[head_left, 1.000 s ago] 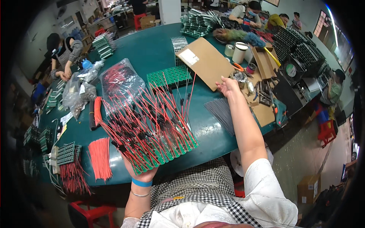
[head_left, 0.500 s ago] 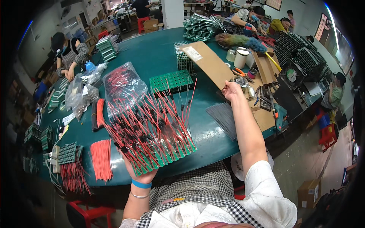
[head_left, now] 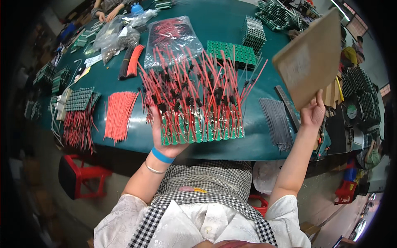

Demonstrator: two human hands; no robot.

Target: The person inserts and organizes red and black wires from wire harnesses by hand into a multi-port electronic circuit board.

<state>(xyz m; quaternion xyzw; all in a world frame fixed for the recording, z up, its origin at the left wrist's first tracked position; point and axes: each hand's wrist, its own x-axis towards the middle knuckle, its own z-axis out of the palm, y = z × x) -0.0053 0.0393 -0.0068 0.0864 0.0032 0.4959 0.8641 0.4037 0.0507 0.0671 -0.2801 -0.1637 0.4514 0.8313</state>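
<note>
My left hand supports a green circuit board panel from below, with the thumb along its left edge. Rows of red wires with black sleeves stand up from the panel. In my right hand a flat piece of brown cardboard is pinched by its lower corner. It is held up at a slant over the right side of the table, apart from the panel. Between my hands lies a bundle of thin dark grey wires, beside a long dark strip.
On the green table lie red wires, a clear bag of red wires, stacked green boards and a gridded block. Wired boards lie at left by a power strip. A co-worker's hands show far left.
The cardboard has been lifted off the table's right side and tipped more upright. The wired panel is now turned level before me. The whole view has shifted, bringing the dark strip into sight.
</note>
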